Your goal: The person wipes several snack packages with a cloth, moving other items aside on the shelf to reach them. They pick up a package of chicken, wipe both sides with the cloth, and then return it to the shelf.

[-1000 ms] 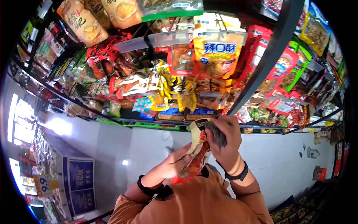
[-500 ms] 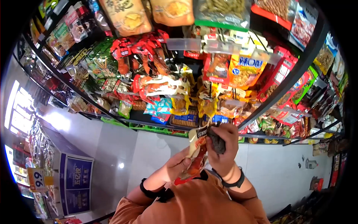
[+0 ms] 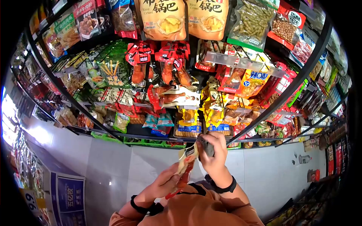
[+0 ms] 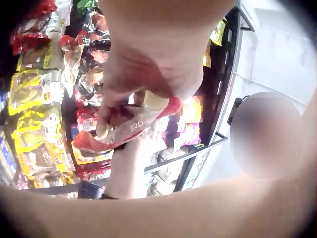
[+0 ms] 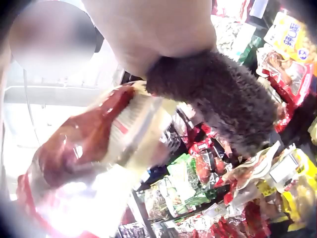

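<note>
In the head view my left hand (image 3: 166,181) grips the lower part of a clear-and-cream snack pack (image 3: 185,169) with a reddish-brown meat leg inside. My right hand (image 3: 217,156) holds a dark grey fluffy cloth (image 3: 206,145) beside the pack's upper end. Seen from the left wrist, the fingers curl round the pack (image 4: 131,133), whose red edge shows. From the right wrist, the cloth (image 5: 223,96) bunches out from under the hand, close to the pack's cream end, and the leg (image 5: 81,134) shows through the film.
Ahead stands a shelf of hanging snack packs, with rice crust bags (image 3: 163,20) on top and yellow packs (image 3: 214,109) lower down. A black shelf post (image 3: 281,96) slants on the right. At lower left is a purple display stand (image 3: 69,196); a plastic bottle (image 3: 304,159) lies on the floor.
The head view has swung, bringing more of the upper shelf into sight. Both hands with the pack and cloth now appear further left and slightly lower. Each hand keeps its hold.
</note>
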The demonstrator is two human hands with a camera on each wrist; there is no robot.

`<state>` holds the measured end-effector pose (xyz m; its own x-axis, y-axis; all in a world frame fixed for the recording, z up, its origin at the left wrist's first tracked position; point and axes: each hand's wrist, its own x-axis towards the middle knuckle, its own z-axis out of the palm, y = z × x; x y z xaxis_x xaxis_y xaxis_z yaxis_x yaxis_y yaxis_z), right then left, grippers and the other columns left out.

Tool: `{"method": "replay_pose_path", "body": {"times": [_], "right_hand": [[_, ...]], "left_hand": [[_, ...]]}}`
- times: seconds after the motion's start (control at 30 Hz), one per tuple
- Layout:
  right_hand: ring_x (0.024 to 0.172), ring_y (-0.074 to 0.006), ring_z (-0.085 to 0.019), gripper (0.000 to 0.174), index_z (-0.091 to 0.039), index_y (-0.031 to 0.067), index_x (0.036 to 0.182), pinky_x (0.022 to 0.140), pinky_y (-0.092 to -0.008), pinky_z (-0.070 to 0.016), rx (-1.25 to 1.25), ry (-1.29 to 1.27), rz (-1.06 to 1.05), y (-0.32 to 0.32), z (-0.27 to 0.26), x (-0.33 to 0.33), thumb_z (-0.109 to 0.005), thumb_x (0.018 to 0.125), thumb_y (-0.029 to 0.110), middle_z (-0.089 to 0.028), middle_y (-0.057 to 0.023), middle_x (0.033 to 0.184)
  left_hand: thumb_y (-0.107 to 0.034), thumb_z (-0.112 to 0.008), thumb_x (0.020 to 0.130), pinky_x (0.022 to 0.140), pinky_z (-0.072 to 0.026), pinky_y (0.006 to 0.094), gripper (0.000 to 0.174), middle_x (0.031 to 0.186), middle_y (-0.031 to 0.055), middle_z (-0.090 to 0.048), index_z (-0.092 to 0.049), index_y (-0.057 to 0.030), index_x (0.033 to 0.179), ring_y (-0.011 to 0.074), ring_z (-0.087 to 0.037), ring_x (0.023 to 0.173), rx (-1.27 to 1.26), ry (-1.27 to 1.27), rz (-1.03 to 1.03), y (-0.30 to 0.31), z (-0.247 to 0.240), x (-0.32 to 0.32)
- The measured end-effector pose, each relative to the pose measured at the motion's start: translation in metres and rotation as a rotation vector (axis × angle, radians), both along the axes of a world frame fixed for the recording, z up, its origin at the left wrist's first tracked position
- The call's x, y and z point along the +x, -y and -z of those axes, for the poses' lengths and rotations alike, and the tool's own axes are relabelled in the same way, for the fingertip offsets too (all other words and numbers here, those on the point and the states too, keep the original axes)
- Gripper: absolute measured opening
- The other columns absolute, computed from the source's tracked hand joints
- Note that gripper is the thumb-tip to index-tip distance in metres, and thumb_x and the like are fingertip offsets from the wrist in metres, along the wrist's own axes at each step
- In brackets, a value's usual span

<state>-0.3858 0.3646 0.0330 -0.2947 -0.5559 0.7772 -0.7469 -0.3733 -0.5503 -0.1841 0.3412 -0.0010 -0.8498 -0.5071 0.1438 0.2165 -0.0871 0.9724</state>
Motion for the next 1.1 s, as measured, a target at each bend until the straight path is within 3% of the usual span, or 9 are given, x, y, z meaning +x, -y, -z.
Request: {"method": "replay_pose_path", "body": {"times": [0.1,0.13,0.3,0.37,0.43,0.73,0.87,1.03,1.1], "right_hand": [[0.086,-0.0274,-0.059,0.031,-0.06,0.001,0.102,0.078,-0.0331,-0.0472,0.065,0.13,-0.015,-0.001,0.007,0.013,-0.069,0.074,-0.01,-0.059,-0.0136,0.096],[0.087,-0.0263,-0.058,0.03,-0.059,0.0009,0.102,0.079,-0.0324,-0.0464,0.099,0.224,-0.052,-0.001,0.009,0.017,-0.068,0.076,-0.009,-0.058,-0.0134,0.097],[0.089,-0.0276,-0.061,0.026,-0.059,0.0007,0.103,0.08,-0.0318,-0.0474,0.055,0.382,-0.123,0.004,0.02,0.028,-0.068,0.08,-0.006,-0.06,-0.0142,0.099],[0.086,-0.0297,-0.062,0.026,-0.059,-0.0009,0.102,0.077,-0.0354,-0.0492,0.149,0.268,-0.238,-0.005,0.015,0.021,-0.069,0.079,-0.005,-0.061,-0.0155,0.096],[0.082,-0.0314,-0.062,0.025,-0.06,-0.0014,0.102,0.074,-0.0366,-0.05,0.111,0.293,-0.284,-0.01,0.015,0.017,-0.07,0.079,-0.004,-0.061,-0.016,0.094],[0.077,-0.0356,-0.06,0.025,-0.059,0.0008,0.101,0.068,-0.0367,-0.0499,0.191,0.298,-0.268,-0.054,0.017,-0.095,-0.071,0.078,0.0,-0.062,-0.0173,0.09],[0.08,-0.0332,-0.059,0.023,-0.059,0.0008,0.099,0.073,-0.0352,-0.0475,0.153,0.347,-0.232,-0.08,0.018,-0.155,-0.067,0.078,-0.005,-0.059,-0.0158,0.089],[0.083,-0.0318,-0.058,0.028,-0.057,0.0022,0.104,0.076,-0.0351,-0.0467,0.009,0.359,-0.073,-0.117,0.034,-0.204,-0.066,0.078,-0.005,-0.057,-0.0149,0.092],[0.084,-0.0356,-0.059,0.034,-0.056,0.0035,0.108,0.072,-0.0385,-0.049,0.185,0.339,-0.17,-0.134,0.043,-0.219,-0.071,0.079,0.001,-0.059,-0.0171,0.095]], "left_hand": [[-0.022,-0.037,0.105,0.095,-0.0411,0.0306,0.05,0.123,0.0104,-0.052,-0.028,0.0034,0.147,0.0166,-0.052,0.105,0.295,-0.161,-0.019,0.0,0.0,0.002],[-0.031,-0.039,0.104,0.095,-0.0412,0.0313,0.058,0.124,0.0095,-0.052,-0.023,0.0025,0.149,0.0164,-0.051,0.107,0.216,-0.133,-0.009,0.005,0.006,0.001],[-0.036,-0.039,0.104,0.094,-0.0426,0.0308,0.059,0.126,0.0091,-0.051,-0.027,0.0023,0.147,0.0166,-0.052,0.11,0.154,-0.235,-0.052,0.002,0.014,-0.02],[-0.038,-0.045,0.101,0.107,-0.0385,0.0399,0.064,0.143,0.0128,-0.042,-0.022,0.0002,0.147,0.0253,-0.046,0.128,0.235,-0.241,-0.25,0.004,0.012,-0.024],[-0.039,-0.045,0.101,0.104,-0.0426,0.0407,0.062,0.142,0.0142,-0.043,-0.024,-0.0007,0.146,0.0264,-0.049,0.126,0.265,-0.284,-0.307,0.008,0.004,-0.033],[-0.033,-0.045,0.102,0.103,-0.0423,0.0393,0.057,0.138,0.0145,-0.049,-0.028,0.0015,0.144,0.0257,-0.052,0.122,0.205,-0.272,-0.339,-0.012,0.003,-0.139],[-0.026,-0.04,0.104,0.106,-0.0397,0.0391,0.052,0.141,0.014,-0.046,-0.024,0.0008,0.146,0.0249,-0.05,0.124,0.157,-0.245,-0.364,-0.026,0.0,-0.205],[-0.038,-0.043,0.102,0.099,-0.047,0.0443,0.053,0.136,0.0137,-0.048,-0.029,-0.0078,0.144,0.0295,-0.055,0.118,0.325,-0.142,-0.539,-0.036,-0.006,-0.294],[-0.04,-0.042,0.103,0.098,-0.0468,0.0541,0.051,0.127,0.0152,-0.053,-0.033,-0.0048,0.138,0.0346,-0.06,0.11,0.635,-0.407,-0.441,-0.04,-0.018,-0.328]]}}
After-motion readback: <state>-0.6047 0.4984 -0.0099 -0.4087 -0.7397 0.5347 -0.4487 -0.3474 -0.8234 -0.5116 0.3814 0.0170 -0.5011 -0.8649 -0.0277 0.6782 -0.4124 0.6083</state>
